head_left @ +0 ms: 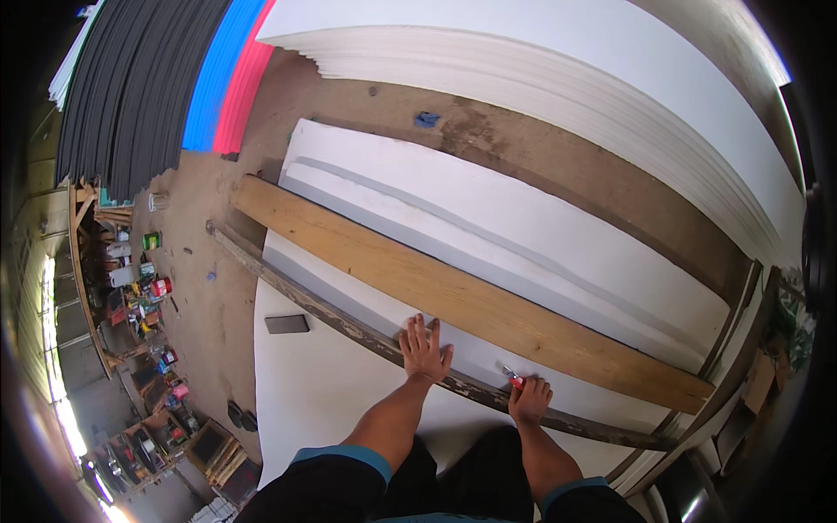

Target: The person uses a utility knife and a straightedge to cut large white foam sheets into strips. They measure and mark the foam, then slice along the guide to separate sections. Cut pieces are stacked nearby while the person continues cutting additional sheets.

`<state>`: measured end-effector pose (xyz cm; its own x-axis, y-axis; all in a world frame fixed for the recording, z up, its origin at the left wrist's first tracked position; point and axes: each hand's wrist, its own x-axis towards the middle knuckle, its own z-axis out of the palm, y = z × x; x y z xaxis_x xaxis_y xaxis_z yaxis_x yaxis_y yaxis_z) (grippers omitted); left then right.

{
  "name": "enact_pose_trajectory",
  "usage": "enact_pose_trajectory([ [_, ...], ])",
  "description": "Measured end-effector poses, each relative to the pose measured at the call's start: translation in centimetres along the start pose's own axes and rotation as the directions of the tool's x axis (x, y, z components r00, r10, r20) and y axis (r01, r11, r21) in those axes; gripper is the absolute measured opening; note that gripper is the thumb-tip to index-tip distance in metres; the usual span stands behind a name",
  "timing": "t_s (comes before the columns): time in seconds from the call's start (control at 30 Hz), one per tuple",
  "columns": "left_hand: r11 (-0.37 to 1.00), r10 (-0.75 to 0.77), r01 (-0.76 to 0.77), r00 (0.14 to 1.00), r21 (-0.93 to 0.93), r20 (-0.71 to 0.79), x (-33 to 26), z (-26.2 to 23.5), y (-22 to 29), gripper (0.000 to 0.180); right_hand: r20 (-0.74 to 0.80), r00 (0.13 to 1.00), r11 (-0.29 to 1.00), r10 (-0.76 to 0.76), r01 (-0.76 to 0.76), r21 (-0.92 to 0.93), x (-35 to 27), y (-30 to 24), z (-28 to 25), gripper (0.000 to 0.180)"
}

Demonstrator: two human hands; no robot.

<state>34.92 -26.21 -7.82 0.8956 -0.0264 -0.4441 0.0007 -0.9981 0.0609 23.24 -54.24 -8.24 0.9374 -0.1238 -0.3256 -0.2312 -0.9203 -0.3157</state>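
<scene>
My left hand [423,351] lies open, fingers spread, by the near edge of a long wooden plank [453,296], with its palm over a worn dark bar [323,301]. My right hand [529,401] is closed around a small red-handled tool [516,380] with a metal head; its exact kind is unclear. Plank and bar run lengthwise across a big white sheet [610,231], and a pale grey strip shows between them. A narrow white strip [375,193] lies on the sheet beyond the plank.
A dark phone-like slab [287,324] rests on the near white panel [296,392]. Tall stacks of white sheets [558,87] and black sheets [131,87] stand beyond. Along the left are cans and bottles [122,276] and a pair of black sandals [242,416] on the floor.
</scene>
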Motion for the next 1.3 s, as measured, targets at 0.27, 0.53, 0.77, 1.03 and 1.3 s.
enact_pose_trajectory([
  [0.27,0.998,0.020,-0.019,1.000,-0.053,0.018,-0.2,0.4,0.5,0.082,0.017,0.989,0.987,-0.149,0.147,0.064,1.1,3.5,-0.9,0.042],
  [0.53,0.996,0.027,-0.032,0.997,-0.080,-0.070,0.2,0.5,0.0,0.079,0.133,0.956,0.960,-0.262,0.272,-0.066,14.4,-2.5,-11.6,0.098],
  [0.77,0.996,0.035,-0.039,0.998,-0.075,-0.059,-0.3,1.0,0.1,0.079,0.264,0.926,0.939,-0.269,0.313,-0.143,16.2,-4.6,-11.6,0.106],
  [1.03,0.996,0.029,-0.039,0.990,-0.075,-0.136,0.0,0.5,0.6,0.075,-0.010,0.924,0.914,-0.383,0.377,-0.151,17.2,-3.1,-12.9,0.096],
  [1.3,0.959,0.257,-0.278,0.933,-0.051,-0.250,17.0,-5.7,3.2,0.091,-0.192,0.862,0.877,-0.469,0.427,-0.222,22.3,-2.0,-22.2,0.095],
])
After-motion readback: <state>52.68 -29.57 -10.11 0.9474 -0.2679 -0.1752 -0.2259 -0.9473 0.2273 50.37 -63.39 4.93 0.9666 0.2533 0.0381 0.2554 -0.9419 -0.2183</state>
